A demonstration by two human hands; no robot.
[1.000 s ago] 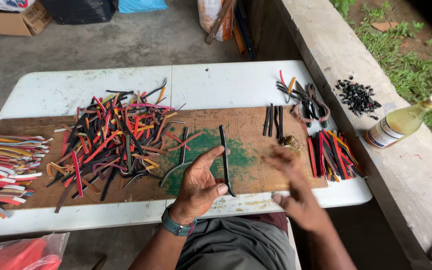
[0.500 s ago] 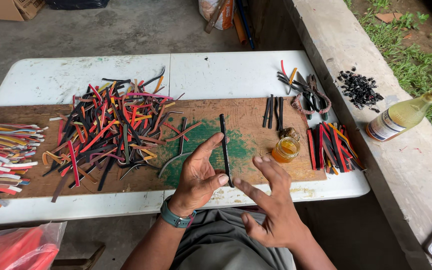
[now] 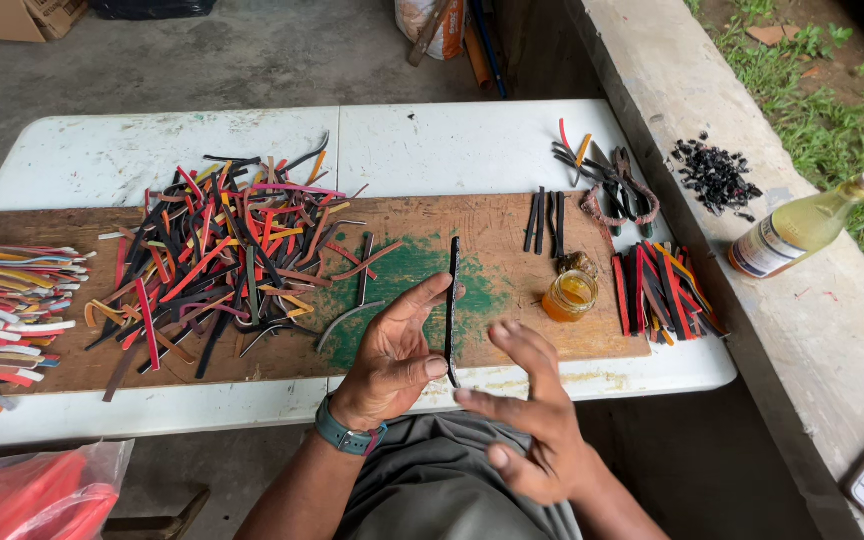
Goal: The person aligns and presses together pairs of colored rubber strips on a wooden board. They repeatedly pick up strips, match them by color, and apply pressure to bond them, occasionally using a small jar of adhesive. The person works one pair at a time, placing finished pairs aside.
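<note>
The left hand holds a long black strip upright between thumb and fingertips, pinching it near the lower end while the forefinger braces it higher up, over the green patch of the wooden board. The right hand is open and empty, fingers spread and slightly curled, just right of the strip and below the board's near edge; half a second ago it hung lower and further from the strip, and it has since risen closer, while the left hand's grip looks unchanged. On the board to the right of the strip stands a small open jar of amber liquid, uncovered now as it was half a second ago, though a second ago the blurred right hand was over that spot. Left of the strip on the board lies a loose heap of coloured strips; a neater bundle of strips lies at the board's right end. Beyond the board, on the concrete ledge, a bottle lies tilted.
</note>
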